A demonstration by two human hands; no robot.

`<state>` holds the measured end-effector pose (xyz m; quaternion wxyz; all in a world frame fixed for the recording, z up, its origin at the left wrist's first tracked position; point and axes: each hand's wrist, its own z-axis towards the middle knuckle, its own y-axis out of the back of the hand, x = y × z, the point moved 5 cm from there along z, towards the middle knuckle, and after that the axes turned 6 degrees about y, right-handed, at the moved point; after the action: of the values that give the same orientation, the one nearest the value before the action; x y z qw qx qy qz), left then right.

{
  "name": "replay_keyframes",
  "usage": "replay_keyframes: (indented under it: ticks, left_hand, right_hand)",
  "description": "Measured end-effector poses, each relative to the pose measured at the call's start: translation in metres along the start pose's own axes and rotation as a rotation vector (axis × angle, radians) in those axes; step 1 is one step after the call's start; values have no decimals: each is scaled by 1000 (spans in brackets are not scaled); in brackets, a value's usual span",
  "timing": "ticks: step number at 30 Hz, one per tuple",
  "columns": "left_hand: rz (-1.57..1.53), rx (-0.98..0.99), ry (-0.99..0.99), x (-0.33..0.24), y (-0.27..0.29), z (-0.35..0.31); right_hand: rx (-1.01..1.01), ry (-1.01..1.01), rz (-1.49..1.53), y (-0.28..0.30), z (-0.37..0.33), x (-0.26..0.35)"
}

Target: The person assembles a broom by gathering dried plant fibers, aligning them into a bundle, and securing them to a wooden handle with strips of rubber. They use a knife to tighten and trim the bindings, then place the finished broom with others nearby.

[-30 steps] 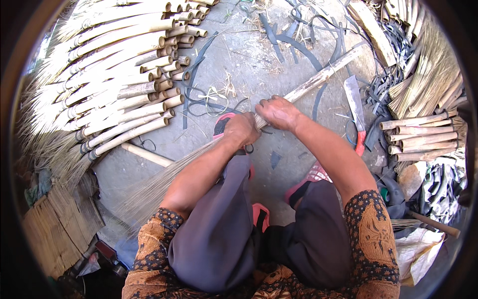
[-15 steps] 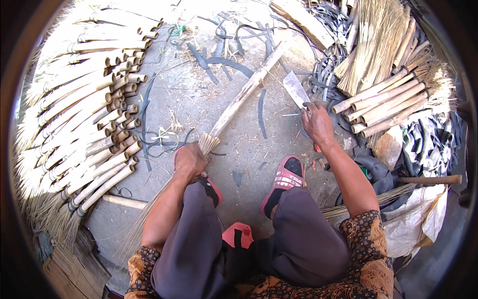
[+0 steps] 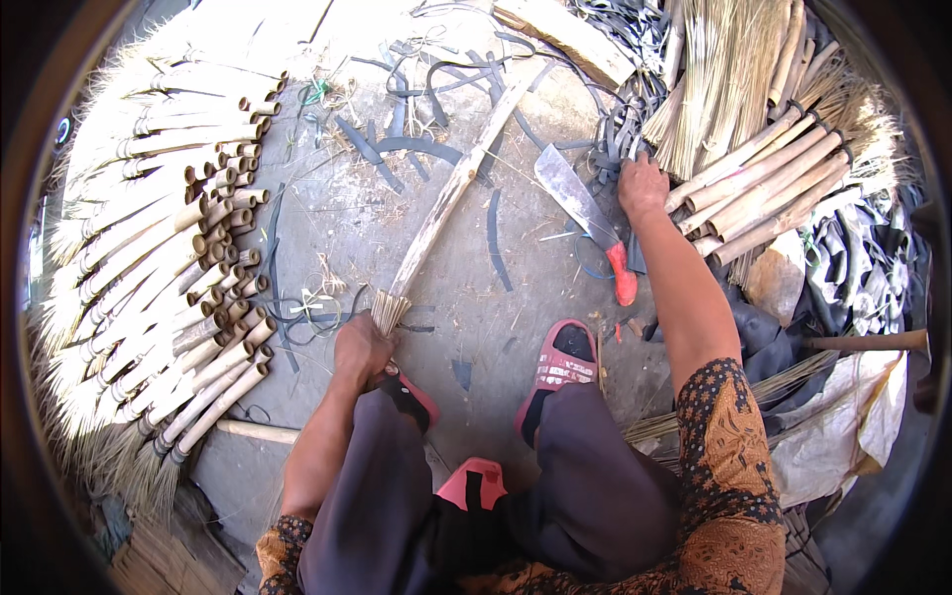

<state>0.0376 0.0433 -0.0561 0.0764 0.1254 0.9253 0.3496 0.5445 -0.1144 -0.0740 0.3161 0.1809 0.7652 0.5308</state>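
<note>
Gripping the bristle bundle point(image 3: 390, 309) beside the wooden stick point(image 3: 446, 203), your left hand point(image 3: 363, 347) is over scrap-strewn grey floor point(image 3: 451, 293). Your right hand point(image 3: 645, 186) is at dark strips point(image 3: 608, 159), its grip impossible to tell.

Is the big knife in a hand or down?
Down. The knife lies on the floor; the left hand holds straw, the right hand is by dark strips.

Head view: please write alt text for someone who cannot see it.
A person's left hand holds a bundle of thin stalks beside a wooden pole; the right hand is near dark strips and a red-handled knife. Bamboo-handled brooms lie at left.
</note>
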Motion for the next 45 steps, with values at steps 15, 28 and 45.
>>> replay_keyframes:
  ticks: [15,28,45]
  left_hand:
    - [-20,6,56,2,12,-4]
    - [-190,-14,-10,10,11,-11]
    - [-256,-143,-90,17,-2,-8]
  right_hand:
    - [135,526,739,104,-135,140]
    - [382,644,1059,106,-196,337]
    - [242,817,903,118,-185,347]
